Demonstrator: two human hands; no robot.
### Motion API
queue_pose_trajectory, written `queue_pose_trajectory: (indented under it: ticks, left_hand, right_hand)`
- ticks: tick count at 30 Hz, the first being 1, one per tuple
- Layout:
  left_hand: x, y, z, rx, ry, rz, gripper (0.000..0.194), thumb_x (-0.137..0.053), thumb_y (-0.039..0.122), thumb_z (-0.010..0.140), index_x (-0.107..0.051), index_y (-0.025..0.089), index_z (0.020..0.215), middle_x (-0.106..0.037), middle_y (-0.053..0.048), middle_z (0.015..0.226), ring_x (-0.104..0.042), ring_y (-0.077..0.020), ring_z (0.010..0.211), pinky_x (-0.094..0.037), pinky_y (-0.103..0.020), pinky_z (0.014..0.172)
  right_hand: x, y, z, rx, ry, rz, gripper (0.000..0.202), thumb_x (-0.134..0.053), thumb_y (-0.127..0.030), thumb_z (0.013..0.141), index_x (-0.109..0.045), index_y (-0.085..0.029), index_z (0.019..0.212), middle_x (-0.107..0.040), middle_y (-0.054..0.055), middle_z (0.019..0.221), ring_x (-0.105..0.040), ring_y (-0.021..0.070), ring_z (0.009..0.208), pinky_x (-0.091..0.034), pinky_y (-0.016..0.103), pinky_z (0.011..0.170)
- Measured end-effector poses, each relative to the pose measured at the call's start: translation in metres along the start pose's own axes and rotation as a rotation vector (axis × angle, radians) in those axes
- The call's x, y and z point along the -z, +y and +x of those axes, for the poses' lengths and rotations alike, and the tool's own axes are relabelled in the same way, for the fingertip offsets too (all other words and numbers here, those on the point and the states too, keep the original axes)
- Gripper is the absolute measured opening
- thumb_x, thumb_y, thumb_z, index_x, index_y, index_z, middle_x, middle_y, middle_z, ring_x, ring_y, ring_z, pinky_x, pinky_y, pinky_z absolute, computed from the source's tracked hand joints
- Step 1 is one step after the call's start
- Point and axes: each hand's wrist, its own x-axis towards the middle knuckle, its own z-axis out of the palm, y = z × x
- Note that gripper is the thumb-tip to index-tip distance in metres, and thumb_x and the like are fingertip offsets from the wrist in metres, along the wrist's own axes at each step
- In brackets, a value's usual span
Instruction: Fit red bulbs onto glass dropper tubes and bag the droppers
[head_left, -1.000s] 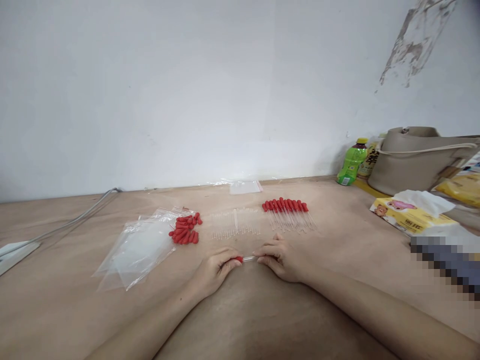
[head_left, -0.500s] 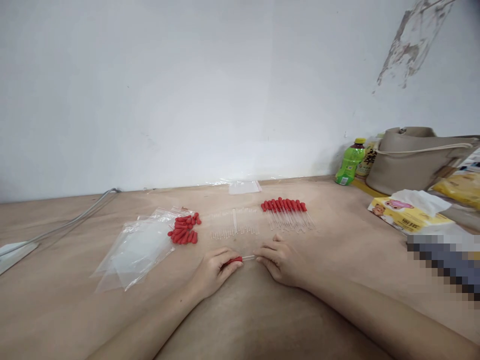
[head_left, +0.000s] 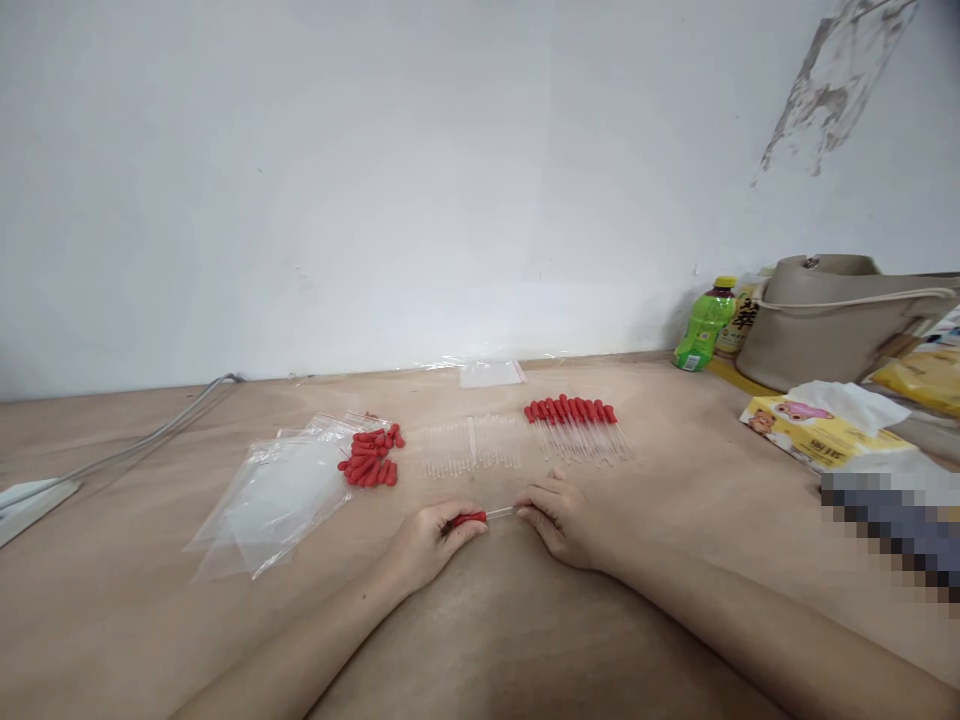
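My left hand point(head_left: 435, 535) pinches a red rubber dropper bulb point(head_left: 470, 518) low over the front of the table. A clear glass dropper tube point(head_left: 501, 512) runs from the bulb's open end to the fingers of my right hand point(head_left: 559, 520), which are closed on its far end. Beyond my hands lies a row of bare glass tubes point(head_left: 472, 445). Loose red bulbs point(head_left: 371, 460) are heaped to their left. On the right side, droppers with red bulbs fitted point(head_left: 574, 425) lie close together in a row.
Clear zip bags point(head_left: 277, 500) lie flat on the left, near a grey cable point(head_left: 165, 425). A small white bag point(head_left: 491, 374) rests by the wall. To the right stand a green bottle point(head_left: 703, 330), a beige handbag point(head_left: 814, 330) and a yellow tissue pack point(head_left: 810, 435).
The glass tube between my hands now tilts slightly, its right end raised a little with my right hand. My left hand keeps the bulb; the piles look the same.
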Motion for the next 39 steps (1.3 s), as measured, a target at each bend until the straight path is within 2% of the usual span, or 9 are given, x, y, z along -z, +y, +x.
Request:
queue_pose_trajectory:
  ticks: [8, 18, 23, 26, 28, 30, 34, 37, 39]
  left_hand:
    - [0.004, 0.002, 0.0, -0.063, -0.018, 0.082, 0.019, -0.048, 0.032, 0.082, -0.062, 0.019, 0.082, -0.063, 0.0, 0.074, -0.056, -0.013, 0.066, -0.043, -0.022, 0.062]
    - [0.002, -0.002, -0.001, -0.1, -0.011, 0.131, 0.019, -0.047, 0.032, 0.082, -0.062, 0.019, 0.084, -0.063, -0.001, 0.075, -0.056, -0.0132, 0.067, -0.043, -0.022, 0.063]
    - [0.009, -0.002, 0.003, -0.152, -0.023, 0.146, 0.02, -0.048, 0.031, 0.082, -0.062, 0.018, 0.083, -0.062, -0.002, 0.075, -0.055, -0.0135, 0.068, -0.043, -0.023, 0.064]
    - [0.012, -0.006, 0.004, -0.132, 0.007, 0.143, 0.02, -0.049, 0.032, 0.081, -0.062, 0.019, 0.089, -0.06, -0.002, 0.079, -0.053, -0.0123, 0.065, -0.043, -0.023, 0.061]
    - [0.012, -0.009, 0.004, -0.075, 0.046, 0.14, 0.021, -0.05, 0.031, 0.081, -0.06, 0.019, 0.095, -0.058, -0.002, 0.079, -0.051, -0.0112, 0.06, -0.043, -0.022, 0.056]
    - [0.012, -0.012, 0.004, -0.025, 0.063, 0.131, 0.022, -0.051, 0.03, 0.08, -0.059, 0.017, 0.096, -0.055, -0.002, 0.076, -0.05, -0.0108, 0.058, -0.043, -0.022, 0.054]
    - [0.012, -0.01, 0.004, -0.051, 0.012, 0.141, 0.018, -0.047, 0.027, 0.082, -0.061, 0.017, 0.088, -0.054, -0.002, 0.074, -0.05, -0.0114, 0.06, -0.042, -0.023, 0.057]
    - [0.013, -0.007, 0.003, -0.074, -0.007, 0.147, 0.02, -0.044, 0.026, 0.083, -0.061, 0.017, 0.088, -0.056, -0.002, 0.075, -0.051, -0.0117, 0.062, -0.041, -0.023, 0.059]
    - [0.013, -0.006, 0.003, -0.071, -0.013, 0.143, 0.02, -0.044, 0.027, 0.083, -0.061, 0.017, 0.088, -0.056, -0.002, 0.075, -0.051, -0.0118, 0.063, -0.041, -0.023, 0.059]
  right_hand:
    - [-0.004, -0.006, 0.005, 0.046, 0.009, -0.085, 0.018, -0.04, -0.016, 0.083, -0.057, -0.017, 0.077, -0.059, 0.002, 0.069, -0.05, 0.0111, 0.061, -0.028, 0.028, 0.065]
    - [-0.014, -0.008, 0.008, -0.023, -0.065, -0.085, 0.023, -0.036, -0.018, 0.084, -0.054, -0.017, 0.07, -0.058, 0.001, 0.065, -0.048, 0.011, 0.059, -0.027, 0.028, 0.064]
    - [-0.003, -0.013, 0.013, -0.028, -0.13, -0.076, 0.02, -0.039, -0.021, 0.085, -0.057, -0.019, 0.076, -0.06, 0.0, 0.07, -0.051, 0.0114, 0.065, -0.029, 0.028, 0.067]
    - [0.009, -0.013, 0.014, -0.038, -0.16, -0.095, 0.018, -0.045, -0.023, 0.082, -0.06, -0.019, 0.072, -0.06, 0.002, 0.074, -0.052, 0.013, 0.07, -0.032, 0.027, 0.066]
    - [0.017, -0.006, 0.014, -0.119, -0.14, -0.071, 0.018, -0.047, -0.022, 0.08, -0.06, -0.018, 0.068, -0.06, 0.003, 0.074, -0.052, 0.0129, 0.068, -0.034, 0.024, 0.061]
    - [0.024, 0.008, 0.015, -0.27, -0.088, -0.016, 0.02, -0.046, -0.022, 0.079, -0.061, -0.017, 0.066, -0.06, 0.003, 0.068, -0.052, 0.0119, 0.06, -0.034, 0.022, 0.054]
    - [0.037, 0.046, 0.028, -0.56, 0.022, -0.003, 0.025, -0.046, -0.027, 0.075, -0.06, -0.017, 0.058, -0.058, 0.001, 0.052, -0.051, 0.0125, 0.05, -0.032, 0.021, 0.047]
    - [0.036, 0.068, 0.043, -0.763, 0.041, -0.113, 0.027, -0.049, -0.03, 0.072, -0.056, -0.017, 0.049, -0.057, 0.0, 0.051, -0.052, 0.0124, 0.053, -0.033, 0.021, 0.049]
    - [0.029, 0.076, 0.051, -0.823, 0.045, -0.162, 0.027, -0.048, -0.03, 0.071, -0.055, -0.018, 0.048, -0.058, 0.001, 0.053, -0.053, 0.0127, 0.054, -0.032, 0.021, 0.05]
